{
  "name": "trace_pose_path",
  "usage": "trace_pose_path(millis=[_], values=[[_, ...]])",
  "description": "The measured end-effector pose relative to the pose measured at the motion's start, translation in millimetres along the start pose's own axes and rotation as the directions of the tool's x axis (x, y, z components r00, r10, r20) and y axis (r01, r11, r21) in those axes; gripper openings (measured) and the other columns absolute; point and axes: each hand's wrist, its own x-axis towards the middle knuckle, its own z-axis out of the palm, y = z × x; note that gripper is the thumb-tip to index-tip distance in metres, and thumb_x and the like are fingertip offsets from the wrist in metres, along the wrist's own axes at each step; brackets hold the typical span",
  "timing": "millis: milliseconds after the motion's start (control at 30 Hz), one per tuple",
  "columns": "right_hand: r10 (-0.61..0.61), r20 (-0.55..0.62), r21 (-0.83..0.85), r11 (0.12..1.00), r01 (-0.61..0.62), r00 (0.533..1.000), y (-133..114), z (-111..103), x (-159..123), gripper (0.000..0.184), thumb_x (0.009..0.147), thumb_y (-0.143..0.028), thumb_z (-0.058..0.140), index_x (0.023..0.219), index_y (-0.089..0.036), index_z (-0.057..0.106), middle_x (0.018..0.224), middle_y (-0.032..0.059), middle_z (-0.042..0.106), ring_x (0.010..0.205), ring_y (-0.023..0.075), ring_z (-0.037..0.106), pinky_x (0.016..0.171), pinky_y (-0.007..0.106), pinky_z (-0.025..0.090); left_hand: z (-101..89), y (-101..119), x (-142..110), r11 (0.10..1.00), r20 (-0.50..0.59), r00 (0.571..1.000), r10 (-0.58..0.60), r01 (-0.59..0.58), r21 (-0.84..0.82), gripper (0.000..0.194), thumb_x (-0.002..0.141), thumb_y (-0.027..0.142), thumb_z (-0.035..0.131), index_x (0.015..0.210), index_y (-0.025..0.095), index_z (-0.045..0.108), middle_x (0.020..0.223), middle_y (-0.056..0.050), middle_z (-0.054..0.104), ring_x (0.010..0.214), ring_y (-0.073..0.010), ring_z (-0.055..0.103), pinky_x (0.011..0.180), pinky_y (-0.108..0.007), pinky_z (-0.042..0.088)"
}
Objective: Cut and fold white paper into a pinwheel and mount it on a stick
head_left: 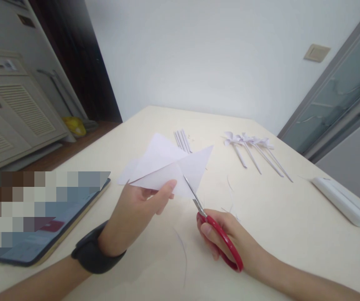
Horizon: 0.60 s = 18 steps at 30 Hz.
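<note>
My left hand (pixel 148 200) pinches a white sheet of paper (pixel 164 154) by its lower edge, thumb on top and fingers underneath. A slit divides the sheet, and one flap angles out to the right. In my right hand (pixel 224 234) are red-handled scissors (pixel 224 240), fingers wrapped round the loops. Their blades lie at the paper's lower right part, one blade over the sheet and the other below its edge. Several thin paper offcuts (pixel 183 246) are scattered on the table near the scissors.
On the cream table (pixel 155 267), several rolled paper sticks (pixel 182 141) lie behind the sheet. Several paper pinwheels on sticks (pixel 255 146) rest at the back right. A white oblong object (pixel 346 200) lies at the right edge, a tablet (pixel 64 225) at the left. A wall (pixel 199 58) stands behind.
</note>
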Motion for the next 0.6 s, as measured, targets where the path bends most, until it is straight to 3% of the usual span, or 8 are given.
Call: trace_pose_path(millis=[600], values=[[0.016,-0.012,0.027,1.0,-0.016,1.0,1.4,1.3,1.7,0.039,0.085,-0.049,0.042,0.065,-0.016,0.043,0.045,-0.0053,0.043,0.04,0.0063,0.038,0.04,0.017,0.029,-0.5,-2.3,-0.2,1.0,-0.009,1.0,0.015,-0.015,0.009,0.039,0.079,0.027,0.052,0.044,0.021,0.036,0.039,0.006,0.037,0.044,-0.0117,0.043,0.048,-0.023,0.04]])
